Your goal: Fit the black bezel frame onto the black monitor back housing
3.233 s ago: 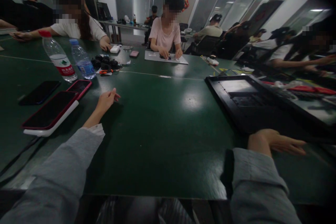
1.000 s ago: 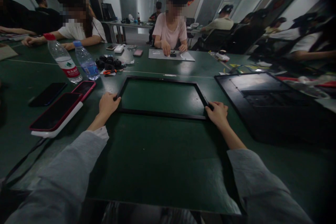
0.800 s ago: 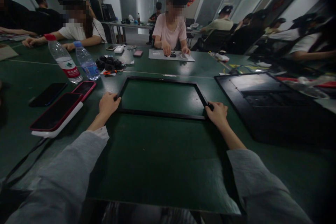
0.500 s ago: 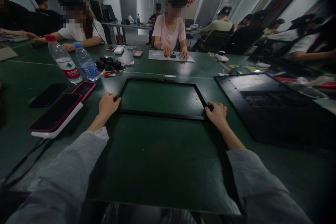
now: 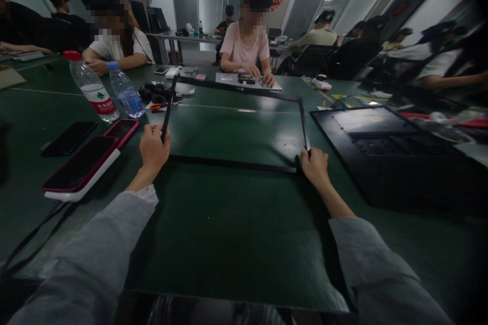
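A thin black rectangular frame (image 5: 232, 163) stands tilted up over the green table (image 5: 236, 233), its far edge raised and its near edge low, close to the tabletop. My left hand (image 5: 154, 148) is closed round the left side of it, fingers wrapped on the bar. At the right side, near the lower corner, my right hand (image 5: 315, 165) grips the bar between thumb and fingers. Through the opening of the frame the green tabletop shows.
Left lie a red-edged phone (image 5: 82, 162) on a white object, a dark phone (image 5: 69, 138) and two bottles (image 5: 99, 94). A large black panel (image 5: 381, 157) lies right. Across the table, a person in pink (image 5: 246, 45) handles small parts on a grey board (image 5: 224, 79).
The far edge of the black frame has risen off the table, tilting it up. Both my hands have turned with it and still grip its sides.
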Action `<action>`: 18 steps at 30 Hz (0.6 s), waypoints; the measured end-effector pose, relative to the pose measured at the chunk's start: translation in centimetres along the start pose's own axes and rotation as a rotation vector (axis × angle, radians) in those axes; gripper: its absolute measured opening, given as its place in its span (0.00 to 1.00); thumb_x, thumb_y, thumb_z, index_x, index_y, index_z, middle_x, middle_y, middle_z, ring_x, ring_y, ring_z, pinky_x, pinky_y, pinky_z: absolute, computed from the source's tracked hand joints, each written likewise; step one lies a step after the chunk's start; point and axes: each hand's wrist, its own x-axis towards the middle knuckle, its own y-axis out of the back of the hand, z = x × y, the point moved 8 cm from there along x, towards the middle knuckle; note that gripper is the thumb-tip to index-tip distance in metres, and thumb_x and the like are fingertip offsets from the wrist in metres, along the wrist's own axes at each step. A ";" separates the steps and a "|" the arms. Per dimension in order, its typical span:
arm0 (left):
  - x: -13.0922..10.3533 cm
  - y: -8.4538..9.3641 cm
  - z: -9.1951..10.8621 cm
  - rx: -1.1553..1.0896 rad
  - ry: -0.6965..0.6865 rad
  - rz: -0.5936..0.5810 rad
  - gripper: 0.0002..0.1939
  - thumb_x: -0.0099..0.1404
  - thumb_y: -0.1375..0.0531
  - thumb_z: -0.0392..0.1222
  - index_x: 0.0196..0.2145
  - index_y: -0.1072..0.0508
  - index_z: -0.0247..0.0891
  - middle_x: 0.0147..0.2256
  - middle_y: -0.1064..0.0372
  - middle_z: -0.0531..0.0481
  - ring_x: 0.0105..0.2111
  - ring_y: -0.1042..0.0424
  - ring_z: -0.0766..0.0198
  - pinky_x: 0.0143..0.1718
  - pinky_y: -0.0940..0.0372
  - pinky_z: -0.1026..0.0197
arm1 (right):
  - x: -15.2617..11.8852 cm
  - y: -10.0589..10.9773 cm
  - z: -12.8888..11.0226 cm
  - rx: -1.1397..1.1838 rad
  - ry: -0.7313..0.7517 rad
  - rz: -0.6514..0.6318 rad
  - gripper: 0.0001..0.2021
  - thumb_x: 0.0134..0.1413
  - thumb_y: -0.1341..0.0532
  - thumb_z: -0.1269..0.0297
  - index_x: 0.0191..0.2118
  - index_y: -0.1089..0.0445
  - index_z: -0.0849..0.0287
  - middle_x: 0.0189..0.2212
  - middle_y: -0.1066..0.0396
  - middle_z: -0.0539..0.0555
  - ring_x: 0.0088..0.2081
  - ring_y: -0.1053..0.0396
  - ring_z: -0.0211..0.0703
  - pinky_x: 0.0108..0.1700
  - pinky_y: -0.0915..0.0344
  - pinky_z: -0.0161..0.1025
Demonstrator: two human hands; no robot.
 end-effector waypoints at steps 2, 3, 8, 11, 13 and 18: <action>-0.1 0.9 0.3 -0.056 0.000 0.083 0.25 0.78 0.48 0.48 0.65 0.29 0.36 0.63 0.33 0.31 0.61 0.28 0.42 0.61 0.33 0.46 | -0.1 0.8 -0.5 0.103 0.037 0.055 0.20 0.68 0.50 0.55 0.51 0.28 0.60 0.46 0.25 0.68 0.52 0.30 0.62 0.60 0.35 0.61; -0.2 1.2 0.4 -0.082 0.001 0.100 0.26 0.78 0.49 0.49 0.67 0.32 0.36 0.63 0.33 0.31 0.62 0.28 0.42 0.61 0.33 0.46 | -0.3 1.2 -0.6 0.154 0.045 0.085 0.21 0.69 0.51 0.53 0.53 0.29 0.59 0.46 0.24 0.68 0.51 0.28 0.61 0.59 0.34 0.60; -0.6 1.3 0.8 -0.173 0.036 0.063 0.29 0.80 0.51 0.48 0.73 0.43 0.35 0.60 0.26 0.32 0.55 0.22 0.43 0.56 0.31 0.46 | -1.1 2.9 -0.9 0.300 0.019 0.195 0.27 0.72 0.52 0.44 0.61 0.35 0.60 0.42 0.21 0.63 0.43 0.23 0.56 0.54 0.30 0.57; -0.6 1.4 1.0 -0.181 0.032 0.055 0.30 0.79 0.50 0.47 0.73 0.45 0.34 0.59 0.25 0.31 0.53 0.21 0.43 0.54 0.30 0.46 | -1.4 3.7 -1.3 0.349 0.020 0.255 0.27 0.72 0.52 0.43 0.60 0.36 0.60 0.40 0.21 0.60 0.39 0.23 0.54 0.51 0.28 0.55; -0.6 1.3 1.0 -0.177 0.022 0.053 0.30 0.79 0.49 0.47 0.73 0.44 0.33 0.59 0.25 0.31 0.52 0.20 0.43 0.53 0.30 0.46 | -1.6 4.2 -1.5 0.378 0.026 0.300 0.26 0.73 0.52 0.43 0.59 0.36 0.59 0.38 0.22 0.59 0.38 0.23 0.52 0.49 0.27 0.53; -0.6 1.1 1.0 -0.172 -0.016 0.043 0.31 0.79 0.48 0.49 0.72 0.45 0.33 0.57 0.24 0.32 0.51 0.20 0.44 0.53 0.30 0.47 | -2.0 5.1 -1.7 0.374 0.015 0.380 0.24 0.74 0.55 0.45 0.58 0.37 0.58 0.36 0.24 0.57 0.36 0.25 0.50 0.47 0.28 0.51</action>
